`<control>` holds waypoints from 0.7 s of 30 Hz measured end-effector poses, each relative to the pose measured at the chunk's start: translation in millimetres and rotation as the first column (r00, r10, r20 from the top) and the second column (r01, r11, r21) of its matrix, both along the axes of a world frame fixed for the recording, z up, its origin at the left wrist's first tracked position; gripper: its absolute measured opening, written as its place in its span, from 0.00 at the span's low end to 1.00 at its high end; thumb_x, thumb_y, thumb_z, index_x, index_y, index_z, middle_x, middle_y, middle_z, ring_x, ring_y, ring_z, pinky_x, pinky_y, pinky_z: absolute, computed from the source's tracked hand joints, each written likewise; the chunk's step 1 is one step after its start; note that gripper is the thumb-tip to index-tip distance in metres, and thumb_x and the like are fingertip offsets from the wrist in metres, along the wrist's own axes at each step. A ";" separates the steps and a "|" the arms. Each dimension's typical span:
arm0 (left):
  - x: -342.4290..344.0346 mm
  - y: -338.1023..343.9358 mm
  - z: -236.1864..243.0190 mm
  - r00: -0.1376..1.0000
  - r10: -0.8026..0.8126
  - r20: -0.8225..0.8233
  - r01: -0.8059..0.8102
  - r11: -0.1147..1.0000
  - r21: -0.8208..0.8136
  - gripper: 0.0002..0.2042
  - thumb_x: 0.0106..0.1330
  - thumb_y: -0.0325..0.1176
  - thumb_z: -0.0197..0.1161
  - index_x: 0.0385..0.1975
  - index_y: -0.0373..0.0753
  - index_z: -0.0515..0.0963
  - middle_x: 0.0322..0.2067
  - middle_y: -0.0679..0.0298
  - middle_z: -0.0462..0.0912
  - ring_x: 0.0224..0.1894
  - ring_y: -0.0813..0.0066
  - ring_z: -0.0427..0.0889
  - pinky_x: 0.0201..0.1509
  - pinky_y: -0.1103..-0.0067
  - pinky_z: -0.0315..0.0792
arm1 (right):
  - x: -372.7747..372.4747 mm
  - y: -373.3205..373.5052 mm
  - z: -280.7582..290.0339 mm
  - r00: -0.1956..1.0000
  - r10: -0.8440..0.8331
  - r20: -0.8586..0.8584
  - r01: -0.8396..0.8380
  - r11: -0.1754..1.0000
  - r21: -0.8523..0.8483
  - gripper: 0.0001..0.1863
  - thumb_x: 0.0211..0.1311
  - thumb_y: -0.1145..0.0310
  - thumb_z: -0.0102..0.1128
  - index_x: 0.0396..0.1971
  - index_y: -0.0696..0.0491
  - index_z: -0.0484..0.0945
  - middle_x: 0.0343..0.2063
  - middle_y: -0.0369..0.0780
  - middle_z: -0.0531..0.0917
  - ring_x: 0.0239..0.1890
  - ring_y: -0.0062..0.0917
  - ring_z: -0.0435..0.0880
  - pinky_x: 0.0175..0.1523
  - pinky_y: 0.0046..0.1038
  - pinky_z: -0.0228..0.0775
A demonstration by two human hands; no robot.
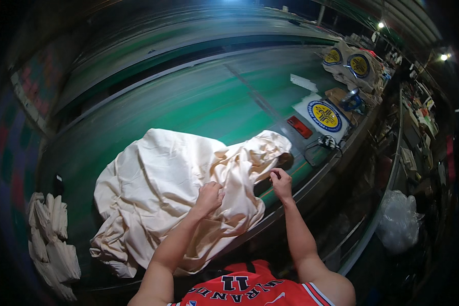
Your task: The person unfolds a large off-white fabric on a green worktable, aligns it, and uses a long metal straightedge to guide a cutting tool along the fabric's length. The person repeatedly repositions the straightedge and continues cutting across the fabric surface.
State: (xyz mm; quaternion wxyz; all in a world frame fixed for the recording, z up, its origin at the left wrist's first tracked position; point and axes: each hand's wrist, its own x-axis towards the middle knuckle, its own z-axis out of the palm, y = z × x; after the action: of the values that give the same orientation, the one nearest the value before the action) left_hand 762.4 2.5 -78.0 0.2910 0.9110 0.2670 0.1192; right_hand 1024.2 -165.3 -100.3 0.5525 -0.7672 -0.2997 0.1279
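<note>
A large crumpled sheet of cream fabric (pixel 153 173) lies across the green work table (pixel 188 86), bunched into folds toward its right end. My left hand (pixel 209 196) is over the middle folds with fingers curled; whether cloth is pinched in them is hidden. Just beyond the right edge of the cloth, my right hand (pixel 281 182) is raised with thumb and fingers drawn together and nothing visible between them.
Folded cream cloths (pixel 53 239) sit at left. Rightward along the table are a red rectangular item (pixel 299 127), a round-emblem panel (pixel 324 116), a blue device (pixel 353 100) and more printed cloth (pixel 344 66). A plastic bag (pixel 398 219) lies beyond the metal rail (pixel 395 168).
</note>
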 end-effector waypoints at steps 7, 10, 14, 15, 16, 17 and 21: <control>139.7 -48.4 -3.5 0.965 -0.077 0.250 0.075 0.997 0.021 0.06 0.59 0.30 0.63 0.33 0.36 0.80 0.33 0.50 0.81 0.38 0.48 0.79 0.44 0.61 0.74 | 138.1 -58.7 -63.8 0.971 -0.029 0.236 0.087 0.967 -0.238 0.16 0.64 0.68 0.60 0.49 0.57 0.81 0.45 0.47 0.85 0.48 0.38 0.84 0.55 0.34 0.75; 190.9 -70.9 -7.1 0.965 -0.142 0.222 0.152 0.988 -0.027 0.06 0.59 0.29 0.63 0.34 0.36 0.81 0.34 0.50 0.81 0.40 0.48 0.79 0.46 0.61 0.74 | 173.7 -68.7 -78.0 0.957 0.097 0.274 0.004 0.938 -0.346 0.18 0.64 0.67 0.58 0.50 0.59 0.80 0.53 0.48 0.80 0.57 0.44 0.76 0.63 0.38 0.67; 234.8 -92.0 -16.4 0.955 -0.251 0.157 0.268 0.958 -0.098 0.09 0.60 0.30 0.62 0.38 0.35 0.81 0.37 0.49 0.81 0.44 0.48 0.79 0.50 0.61 0.73 | 204.3 -77.4 -74.0 0.931 0.065 0.359 0.169 0.794 -0.584 0.17 0.64 0.68 0.56 0.49 0.60 0.78 0.57 0.50 0.73 0.61 0.46 0.69 0.65 0.38 0.64; 240.7 -96.6 -19.4 0.956 -0.259 0.136 0.273 0.957 -0.102 0.09 0.61 0.30 0.62 0.39 0.35 0.81 0.37 0.49 0.81 0.44 0.47 0.79 0.51 0.61 0.73 | 210.0 -79.5 -70.4 0.928 0.009 0.372 0.239 0.752 -0.615 0.16 0.63 0.69 0.56 0.49 0.60 0.78 0.55 0.50 0.73 0.59 0.45 0.70 0.65 0.38 0.65; 245.8 -99.2 -22.8 0.956 -0.270 0.113 0.282 0.954 -0.101 0.10 0.61 0.31 0.62 0.39 0.34 0.81 0.38 0.49 0.80 0.45 0.47 0.78 0.52 0.60 0.73 | 215.1 -79.9 -67.3 0.924 -0.054 0.380 0.305 0.704 -0.642 0.15 0.63 0.70 0.56 0.48 0.59 0.79 0.54 0.51 0.74 0.58 0.45 0.70 0.64 0.38 0.66; 250.1 -100.6 -26.3 0.959 -0.278 0.047 0.282 0.951 -0.128 0.11 0.62 0.31 0.61 0.41 0.33 0.81 0.39 0.48 0.80 0.45 0.47 0.79 0.53 0.60 0.73 | 220.1 -80.3 -64.7 0.924 0.001 0.382 0.274 0.697 -0.663 0.15 0.63 0.71 0.55 0.48 0.59 0.79 0.53 0.51 0.74 0.57 0.45 0.71 0.64 0.38 0.66; 262.9 -105.2 -38.2 0.946 -0.322 -0.015 0.314 0.931 -0.185 0.11 0.63 0.32 0.60 0.41 0.33 0.81 0.41 0.48 0.81 0.47 0.47 0.79 0.53 0.61 0.73 | 240.5 -70.0 -64.1 0.908 0.205 0.367 0.076 0.779 -0.623 0.15 0.62 0.73 0.54 0.48 0.57 0.79 0.54 0.50 0.73 0.58 0.44 0.69 0.63 0.38 0.67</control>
State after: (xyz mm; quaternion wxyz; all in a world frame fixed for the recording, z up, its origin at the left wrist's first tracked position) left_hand 1025.3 -102.8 -116.2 0.3817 0.9145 0.1320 0.0253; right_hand 1264.7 -235.3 -164.5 0.1858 -0.9044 -0.3771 0.0733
